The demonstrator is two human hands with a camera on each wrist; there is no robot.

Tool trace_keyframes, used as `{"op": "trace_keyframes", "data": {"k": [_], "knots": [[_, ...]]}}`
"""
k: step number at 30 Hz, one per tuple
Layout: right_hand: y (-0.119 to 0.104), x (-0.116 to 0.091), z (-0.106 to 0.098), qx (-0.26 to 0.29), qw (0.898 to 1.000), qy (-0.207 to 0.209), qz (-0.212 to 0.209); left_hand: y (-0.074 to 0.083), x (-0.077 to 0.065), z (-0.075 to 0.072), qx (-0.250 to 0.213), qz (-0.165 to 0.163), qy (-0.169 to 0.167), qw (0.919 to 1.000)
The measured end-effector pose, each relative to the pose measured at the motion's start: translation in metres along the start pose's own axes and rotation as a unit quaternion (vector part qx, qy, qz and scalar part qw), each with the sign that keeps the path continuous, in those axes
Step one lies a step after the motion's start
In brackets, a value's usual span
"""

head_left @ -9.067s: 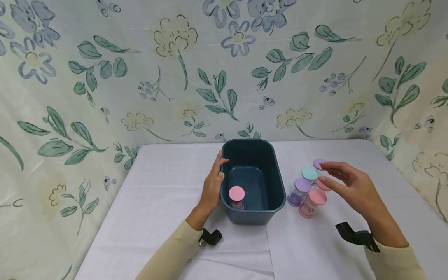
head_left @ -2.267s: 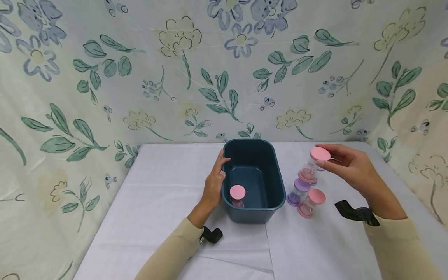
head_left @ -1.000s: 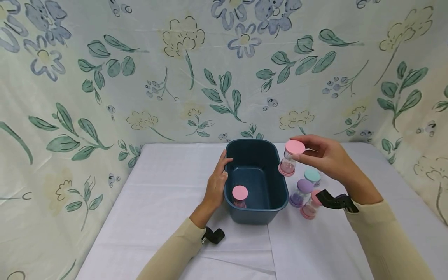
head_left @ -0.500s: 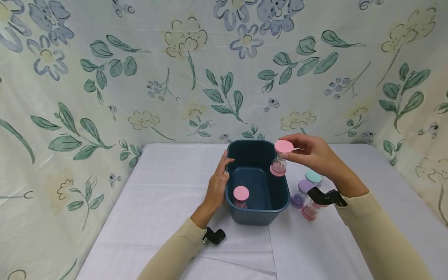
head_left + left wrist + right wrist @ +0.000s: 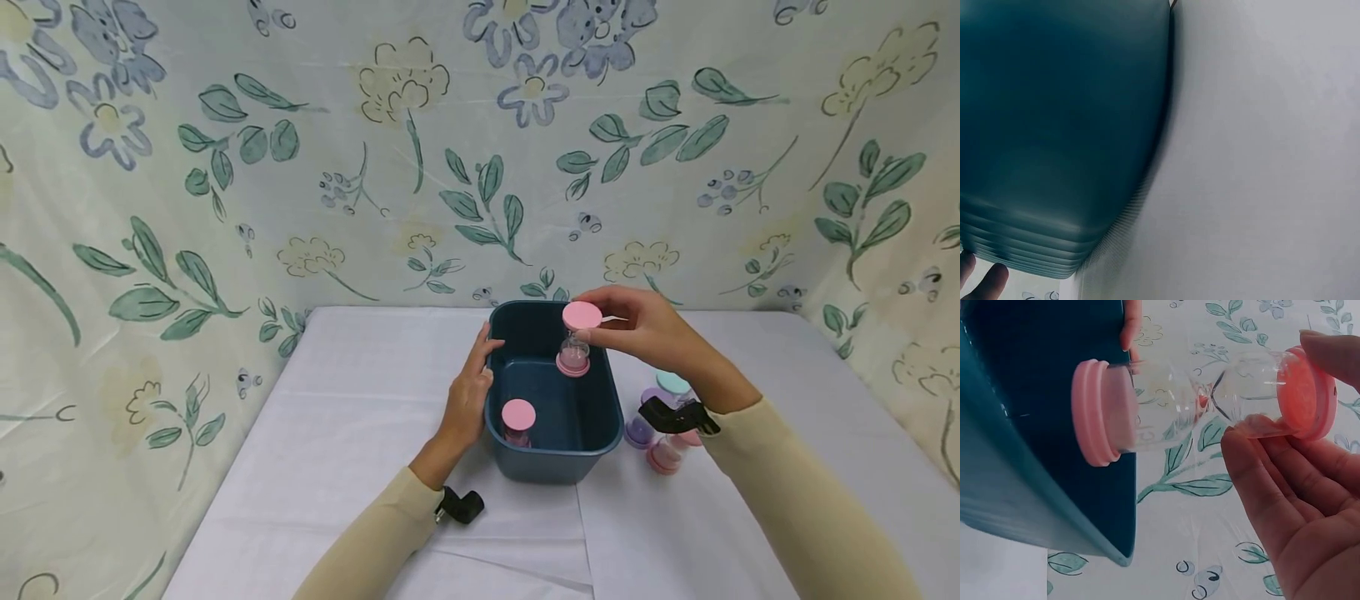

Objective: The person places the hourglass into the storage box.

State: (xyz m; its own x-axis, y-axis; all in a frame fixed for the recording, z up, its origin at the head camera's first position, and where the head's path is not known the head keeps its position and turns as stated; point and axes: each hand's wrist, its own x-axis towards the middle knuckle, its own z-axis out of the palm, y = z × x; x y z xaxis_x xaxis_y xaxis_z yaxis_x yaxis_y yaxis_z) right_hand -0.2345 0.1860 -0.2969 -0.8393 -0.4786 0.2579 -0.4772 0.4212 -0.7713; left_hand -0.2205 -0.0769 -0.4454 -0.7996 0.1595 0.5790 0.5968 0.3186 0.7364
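My right hand pinches a pink-capped sand timer by its upper cap, thumb on one side and fingers on the other. The timer hangs upright over the right part of a dark blue plastic bin. Its clear glass bulbs and narrow waist show in the right wrist view, beside the bin's wall. My left hand grips the bin's left rim, with a finger hooked over the edge; its fingertips show at the bin's side. Another pink sand timer stands inside the near left corner.
Right of the bin, partly behind my right wrist, stand sand timers: a teal one, a purple one and a pink one. The table has a white cloth. A floral curtain rises behind it.
My right hand has taken the pink timer from the group on the right and carried it left, over the bin. My left hand has stayed on the rim.
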Motion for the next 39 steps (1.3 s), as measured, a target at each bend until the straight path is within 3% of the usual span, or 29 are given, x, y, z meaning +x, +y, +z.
{"op": "trace_keyframes", "data": {"k": [10,39], "knots": [[-0.001,0.012,0.012,0.015,1.000,-0.010,-0.007,0.000,0.001,0.001,0.010,-0.017,-0.005,0.9998],[0.000,0.035,0.049,0.048,0.997,-0.051,-0.020,-0.002,0.001,0.000,0.002,-0.021,-0.013,0.9997]]}}
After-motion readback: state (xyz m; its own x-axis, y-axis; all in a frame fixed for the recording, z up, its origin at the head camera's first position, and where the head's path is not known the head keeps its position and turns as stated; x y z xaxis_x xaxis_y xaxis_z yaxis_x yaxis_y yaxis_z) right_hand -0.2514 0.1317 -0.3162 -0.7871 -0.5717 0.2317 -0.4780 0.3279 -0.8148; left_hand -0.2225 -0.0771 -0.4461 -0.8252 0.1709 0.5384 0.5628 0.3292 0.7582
